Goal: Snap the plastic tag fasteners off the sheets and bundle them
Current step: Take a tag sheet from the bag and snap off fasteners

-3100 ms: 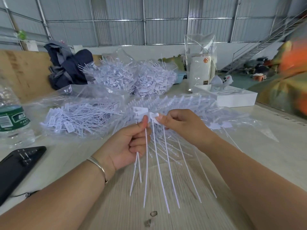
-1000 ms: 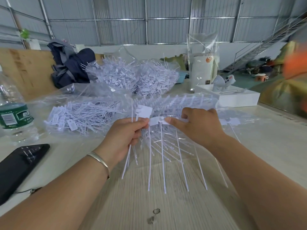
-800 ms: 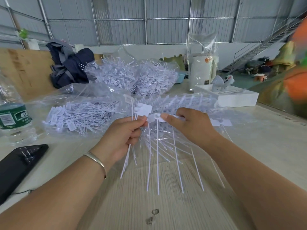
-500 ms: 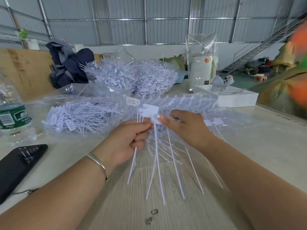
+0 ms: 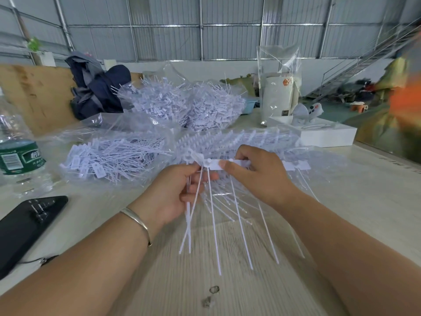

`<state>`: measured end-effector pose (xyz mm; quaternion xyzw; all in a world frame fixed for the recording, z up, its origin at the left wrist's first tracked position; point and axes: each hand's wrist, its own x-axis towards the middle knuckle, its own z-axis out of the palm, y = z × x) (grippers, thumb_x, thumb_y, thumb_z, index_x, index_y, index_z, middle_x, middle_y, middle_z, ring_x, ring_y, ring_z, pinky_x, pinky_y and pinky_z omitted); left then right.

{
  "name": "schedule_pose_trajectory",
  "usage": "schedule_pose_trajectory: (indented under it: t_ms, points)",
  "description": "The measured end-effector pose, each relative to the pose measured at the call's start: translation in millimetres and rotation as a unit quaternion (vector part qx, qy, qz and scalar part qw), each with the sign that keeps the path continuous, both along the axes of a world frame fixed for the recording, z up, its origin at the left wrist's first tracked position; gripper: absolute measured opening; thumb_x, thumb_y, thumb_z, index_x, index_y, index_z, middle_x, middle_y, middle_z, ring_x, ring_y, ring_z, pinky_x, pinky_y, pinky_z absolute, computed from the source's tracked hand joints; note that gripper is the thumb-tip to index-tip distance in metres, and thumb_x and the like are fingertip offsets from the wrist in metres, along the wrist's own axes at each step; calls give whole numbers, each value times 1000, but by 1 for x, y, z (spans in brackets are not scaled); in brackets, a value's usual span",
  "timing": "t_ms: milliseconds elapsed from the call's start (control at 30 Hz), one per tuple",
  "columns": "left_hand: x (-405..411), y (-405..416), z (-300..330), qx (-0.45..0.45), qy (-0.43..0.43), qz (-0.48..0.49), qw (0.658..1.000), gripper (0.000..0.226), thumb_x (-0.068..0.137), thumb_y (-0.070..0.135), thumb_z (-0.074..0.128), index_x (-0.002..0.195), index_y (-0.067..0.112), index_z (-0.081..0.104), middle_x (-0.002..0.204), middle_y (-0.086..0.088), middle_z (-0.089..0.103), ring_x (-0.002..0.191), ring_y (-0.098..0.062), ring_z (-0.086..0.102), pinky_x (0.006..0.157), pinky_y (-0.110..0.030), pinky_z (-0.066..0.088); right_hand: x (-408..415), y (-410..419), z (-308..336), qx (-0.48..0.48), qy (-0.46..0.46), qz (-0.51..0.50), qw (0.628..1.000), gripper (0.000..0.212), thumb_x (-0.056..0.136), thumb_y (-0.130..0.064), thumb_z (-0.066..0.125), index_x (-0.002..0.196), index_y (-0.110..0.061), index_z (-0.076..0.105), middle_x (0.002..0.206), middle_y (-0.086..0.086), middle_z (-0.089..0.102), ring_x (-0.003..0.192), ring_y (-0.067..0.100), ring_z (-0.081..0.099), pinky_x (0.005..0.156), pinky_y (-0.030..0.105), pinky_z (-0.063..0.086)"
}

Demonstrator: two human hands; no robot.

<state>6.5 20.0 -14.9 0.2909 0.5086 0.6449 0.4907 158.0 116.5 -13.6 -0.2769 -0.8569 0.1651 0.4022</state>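
Observation:
My right hand [image 5: 257, 176] pinches the top strip of a white fastener sheet [image 5: 293, 165], whose long thin tails [image 5: 239, 226] hang down over the table. My left hand [image 5: 175, 195] grips a small bundle of loose fasteners [image 5: 188, 229] at the sheet's left end, thumb and fingers curled round their stems just under the tag heads. The two hands nearly touch at the strip's left end. More uncut sheets [image 5: 239, 140] lie stacked behind my hands inside clear plastic.
A clear bag of loose fasteners [image 5: 109, 156] lies at left, with fuller bags [image 5: 186, 106] behind. A water bottle [image 5: 18, 153] and a black phone [image 5: 25, 226] sit at the far left. A white box [image 5: 323, 135] stands at back right on the pale wooden table [image 5: 376, 201].
My left hand has shifted its bundle down and slightly left, the tag heads now lower against the strip. My right hand has slid along the strip, which now lies more level.

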Motion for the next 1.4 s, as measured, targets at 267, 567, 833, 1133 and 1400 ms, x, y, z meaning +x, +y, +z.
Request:
schedule_pose_trajectory:
  t_ms: [267, 567, 833, 1133, 1400]
  points:
    - [-3, -1, 3, 21, -61, -12, 998, 19, 82, 21, 64, 96, 8, 59, 66, 1, 48, 40, -4, 29, 32, -13, 14, 1, 4, -2, 15, -8, -26, 1000, 27, 81, -42, 69, 76, -20, 54, 62, -8, 50, 55, 5, 43, 64, 25, 29]
    - [-4, 1, 0, 1, -12, 56, 998, 25, 96, 17, 56, 72, 7, 57, 58, -4, 60, 38, -4, 40, 31, -12, 22, 3, 3, -1, 17, 29, 18, 999, 15, 80, -28, 70, 77, -19, 59, 67, -9, 52, 59, 4, 45, 56, 17, 30]
    - [-3, 1, 0, -6, -95, 26, 995, 35, 101, 28, 47, 70, 12, 50, 53, -2, 52, 39, -11, 47, 38, -17, 43, 3, 3, 0, -39, 74, 49, 995, 12, 81, -22, 69, 74, -17, 61, 71, -1, 58, 56, 6, 44, 58, 26, 37]
    - [-2, 1, -1, 4, -44, -21, 999, 14, 68, 20, 77, 55, 18, 70, 60, 5, 36, 43, -3, 25, 35, -13, 20, 3, 2, 0, -25, 37, 42, 998, 7, 81, -21, 67, 78, -17, 63, 72, -7, 56, 58, 2, 45, 58, 20, 35]
    - [-3, 2, -3, -10, 17, -11, 1000, 29, 56, 19, 80, 77, 8, 64, 61, -1, 54, 41, -3, 30, 32, -13, 21, 8, 4, 9, 52, -23, 15, 998, 16, 85, 3, 53, 86, -6, 67, 71, -5, 57, 70, 20, 56, 81, 33, 39]
